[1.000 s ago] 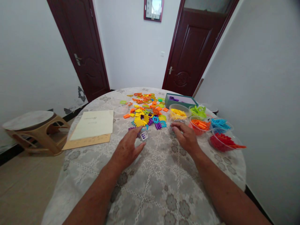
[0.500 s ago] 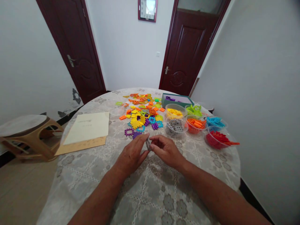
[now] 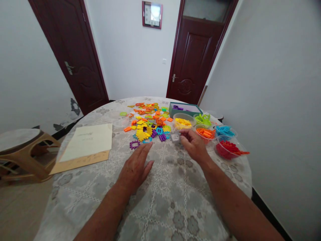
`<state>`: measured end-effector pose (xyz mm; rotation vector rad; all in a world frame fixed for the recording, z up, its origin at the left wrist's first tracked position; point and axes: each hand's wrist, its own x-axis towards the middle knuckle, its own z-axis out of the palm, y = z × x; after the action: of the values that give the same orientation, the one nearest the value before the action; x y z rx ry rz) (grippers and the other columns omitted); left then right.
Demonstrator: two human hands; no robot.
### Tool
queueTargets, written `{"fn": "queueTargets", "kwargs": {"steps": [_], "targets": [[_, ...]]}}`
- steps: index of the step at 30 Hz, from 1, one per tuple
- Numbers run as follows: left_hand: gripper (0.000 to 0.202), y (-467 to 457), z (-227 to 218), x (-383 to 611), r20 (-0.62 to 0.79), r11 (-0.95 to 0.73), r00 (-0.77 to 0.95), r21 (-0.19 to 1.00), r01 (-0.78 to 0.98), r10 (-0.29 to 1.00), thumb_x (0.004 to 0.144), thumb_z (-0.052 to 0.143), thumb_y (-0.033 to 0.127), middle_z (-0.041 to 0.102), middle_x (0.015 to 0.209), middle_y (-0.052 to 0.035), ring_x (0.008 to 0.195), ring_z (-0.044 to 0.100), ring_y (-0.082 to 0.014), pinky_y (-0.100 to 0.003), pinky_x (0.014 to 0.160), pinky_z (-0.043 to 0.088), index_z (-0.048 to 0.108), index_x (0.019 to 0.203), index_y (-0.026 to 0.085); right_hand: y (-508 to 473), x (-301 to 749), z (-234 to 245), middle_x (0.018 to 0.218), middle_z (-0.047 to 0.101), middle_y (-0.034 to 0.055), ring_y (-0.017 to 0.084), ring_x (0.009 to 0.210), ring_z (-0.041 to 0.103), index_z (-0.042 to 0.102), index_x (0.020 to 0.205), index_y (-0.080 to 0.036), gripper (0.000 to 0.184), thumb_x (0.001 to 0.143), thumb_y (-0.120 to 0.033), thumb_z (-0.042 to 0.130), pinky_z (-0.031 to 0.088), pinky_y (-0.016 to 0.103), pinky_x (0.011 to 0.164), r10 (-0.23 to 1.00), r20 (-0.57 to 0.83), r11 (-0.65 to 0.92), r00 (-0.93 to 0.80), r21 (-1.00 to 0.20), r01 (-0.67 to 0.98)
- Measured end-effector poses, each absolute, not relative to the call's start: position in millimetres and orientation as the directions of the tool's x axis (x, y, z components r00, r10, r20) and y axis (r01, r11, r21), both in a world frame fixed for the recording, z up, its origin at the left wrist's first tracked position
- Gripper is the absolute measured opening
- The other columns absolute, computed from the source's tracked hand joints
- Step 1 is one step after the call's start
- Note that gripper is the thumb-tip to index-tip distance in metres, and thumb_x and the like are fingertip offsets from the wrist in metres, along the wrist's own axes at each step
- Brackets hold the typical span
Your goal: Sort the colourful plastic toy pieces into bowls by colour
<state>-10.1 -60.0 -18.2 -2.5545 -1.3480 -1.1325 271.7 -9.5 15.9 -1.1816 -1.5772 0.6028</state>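
Note:
My right hand [image 3: 192, 145] pinches a small grey-white grid piece [image 3: 175, 137] just above the table, in front of the plastic bowls. My left hand [image 3: 135, 164] lies flat on the lace tablecloth [image 3: 160, 194] with fingers stretched out, holding nothing. A purple square piece [image 3: 134, 144] lies just ahead of its fingertips. A pile of colourful plastic building pieces [image 3: 149, 122] spreads across the middle of the round table.
Clear bowls hold sorted pieces: yellow [image 3: 183, 122], green [image 3: 203, 118], orange [image 3: 207, 133], blue [image 3: 224, 130], red [image 3: 229, 149]. A teal box [image 3: 184, 107] stands behind them. Papers [image 3: 86, 142] lie at the left. A wooden stool [image 3: 22, 150] stands beside the table.
Both hands met on the grey-white piece half a second ago. My right hand has since carried it right and forward toward the bowls; my left hand let go and flattened on the cloth.

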Motion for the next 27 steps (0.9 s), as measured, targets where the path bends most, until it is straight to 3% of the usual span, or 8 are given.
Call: {"fn": "queueTargets", "kwargs": {"steps": [4,9,12,15,18,22,27], "targets": [[0.05,-52.1,-20.0,-24.4,0.628,-0.558,0.284,0.292,0.777,0.725,0.098,0.058,0.027,0.062,0.14,-0.013,0.133,0.059,-0.0293,-0.05,0.114,0.051,0.049,0.147,0.025,16.8,324.0,15.1,0.101,0.078,0.0098,0.023,0.087,0.071,0.072,0.113,-0.018,0.033,0.089,-0.035,0.056,0.055,0.036,0.082,0.838,0.512,0.292,0.19,-0.714,0.636],[0.037,-39.2,-27.1,-50.0,0.601,-0.455,0.194,0.317,0.832,0.775,0.098,0.055,0.027,0.067,0.13,-0.0128,0.124,0.063,-0.0297,-0.051,0.111,0.051,0.057,0.134,0.022,28.9,353.1,-0.5,0.099,0.079,0.0123,0.026,0.089,0.072,0.076,0.109,-0.017,0.033,0.089,-0.029,0.052,0.054,0.04,0.087,0.848,0.518,0.184,0.109,-0.482,0.857],[0.038,-35.1,-33.9,-62.1,0.548,-0.381,0.147,0.341,0.86,0.823,0.096,0.054,0.027,0.068,0.128,-0.0136,0.122,0.063,-0.0305,-0.052,0.109,0.051,0.06,0.133,0.021,29.9,353.3,-2.8,0.107,0.077,0.0162,0.029,0.1,0.07,0.075,0.107,-0.016,0.032,0.092,-0.029,0.05,0.053,0.043,0.094,0.796,0.604,0.208,0.053,-0.355,0.912],[0.041,-34.1,-44.1,-67.2,0.474,-0.314,0.129,0.335,0.888,0.871,0.093,0.054,0.022,0.065,0.133,-0.0174,0.127,0.061,-0.032,-0.053,0.111,0.05,0.061,0.133,0.017,24.8,336.6,-0.1,0.11,0.074,0.017,0.03,0.109,0.067,0.073,0.106,-0.016,0.029,0.094,-0.025,0.048,0.051,0.045,0.102,0.691,0.723,0.319,0.0,-0.306,0.897],[0.047,-33.9,-53.7,-64.8,0.384,-0.273,0.149,0.292,0.916,0.911,0.09,0.055,0.016,0.06,0.142,-0.0211,0.134,0.057,-0.0325,-0.052,0.115,0.046,0.059,0.137,0.014,10.9,300.0,-3.9,0.111,0.073,0.0134,0.027,0.11,0.066,0.072,0.109,-0.019,0.028,0.096,-0.02,0.047,0.05,0.045,0.106,0.652,0.747,0.512,-0.131,-0.306,0.803],[0.054,-30.4,-57.6,-57.7,0.363,-0.28,0.169,0.281,0.918,0.916,0.089,0.059,0.016,0.056,0.149,-0.0197,0.141,0.052,-0.0299,-0.051,0.12,0.04,0.055,0.143,0.016,-9.4,239.4,-25.5,0.131,0.068,0.0134,0.027,0.125,0.062,0.067,0.128,-0.022,0.034,0.097,-0.02,0.051,0.048,0.049,0.112,0.666,0.614,0.705,-0.423,-0.333,0.626],[0.049,-24.5,-58.3,-55.1,0.406,-0.319,0.203,0.242,0.917,0.891,0.094,0.058,0.023,0.057,0.149,-0.0198,0.142,0.05,-0.0298,-0.053,0.124,0.033,0.055,0.142,0.014,-6.5,185.5,-42.6,0.148,0.057,0.0166,0.028,0.14,0.051,0.059,0.141,-0.02,0.043,0.098,-0.024,0.056,0.041,0.049,0.118,0.69,0.406,0.724,-0.599,-0.364,0.586]]}}
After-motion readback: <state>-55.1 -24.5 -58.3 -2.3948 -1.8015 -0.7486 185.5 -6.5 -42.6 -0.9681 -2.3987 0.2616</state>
